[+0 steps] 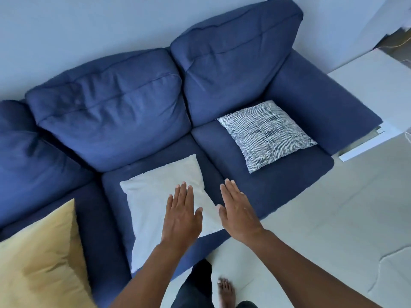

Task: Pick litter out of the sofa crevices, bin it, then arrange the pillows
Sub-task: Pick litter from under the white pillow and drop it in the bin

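Head view: the left hand [181,215] lies flat, fingers straight, over the plain cream square fabric pillow [155,196] on the blue fabric sofa [124,112]. The right hand [239,213] hovers flat, grip spread, just beside it. A white-and-grey patterned pillow [266,134] lies on the right-hand seat, a mustard-yellow pillow [42,261] at the left.

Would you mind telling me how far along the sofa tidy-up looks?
No litter shows on the sofa. Both hands are flat, the left hand over the white pillow, the right hand beside it. The patterned pillow and white pillow still lie flat, unarranged.
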Motion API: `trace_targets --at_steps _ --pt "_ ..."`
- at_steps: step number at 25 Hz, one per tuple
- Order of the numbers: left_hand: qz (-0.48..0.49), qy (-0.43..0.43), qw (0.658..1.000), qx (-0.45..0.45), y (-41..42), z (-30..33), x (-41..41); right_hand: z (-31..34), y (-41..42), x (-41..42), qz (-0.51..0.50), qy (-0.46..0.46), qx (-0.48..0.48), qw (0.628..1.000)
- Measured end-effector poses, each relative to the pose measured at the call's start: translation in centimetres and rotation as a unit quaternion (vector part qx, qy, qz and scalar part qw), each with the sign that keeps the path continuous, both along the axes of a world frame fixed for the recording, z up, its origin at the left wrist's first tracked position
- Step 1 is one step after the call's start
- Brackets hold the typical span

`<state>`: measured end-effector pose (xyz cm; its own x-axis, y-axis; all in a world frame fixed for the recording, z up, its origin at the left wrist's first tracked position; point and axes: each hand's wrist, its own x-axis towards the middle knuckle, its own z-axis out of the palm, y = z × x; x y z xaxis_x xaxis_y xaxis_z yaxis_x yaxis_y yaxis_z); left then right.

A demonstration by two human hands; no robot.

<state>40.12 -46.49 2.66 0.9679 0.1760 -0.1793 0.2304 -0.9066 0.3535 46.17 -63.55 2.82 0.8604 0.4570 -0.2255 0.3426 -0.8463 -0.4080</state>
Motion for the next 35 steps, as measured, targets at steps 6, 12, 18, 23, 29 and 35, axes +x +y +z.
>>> trace_targets --at_steps 6,12,18,23,29,35 --pt "-0.07 0.067 0.995 -0.021 2.1 -4.0 9.3 -5.3 1.2 7.3 -0.04 0.055 -0.034 0.997" --pt "-0.068 0.125 0.986 -0.09 1.3 -11.2 17.9 -14.4 1.4 12.1 -0.095 0.154 -0.046 0.982" --pt "-0.062 0.194 0.974 -0.103 -1.5 -23.8 24.5 -26.0 0.1 16.1 -0.064 0.23 -0.077 0.968" --pt "-0.049 0.208 0.977 0.015 0.6 -32.8 27.3 -32.1 0.7 19.1 0.095 0.17 -0.183 0.964" --pt "-0.043 0.194 0.979 0.056 2.9 -37.3 32.5 -34.0 -0.3 21.8 0.245 0.013 -0.222 0.944" --pt "-0.11 0.293 0.945 0.09 4.8 -38.9 37.8 -35.3 -1.0 22.8 0.254 0.057 -0.194 0.946"
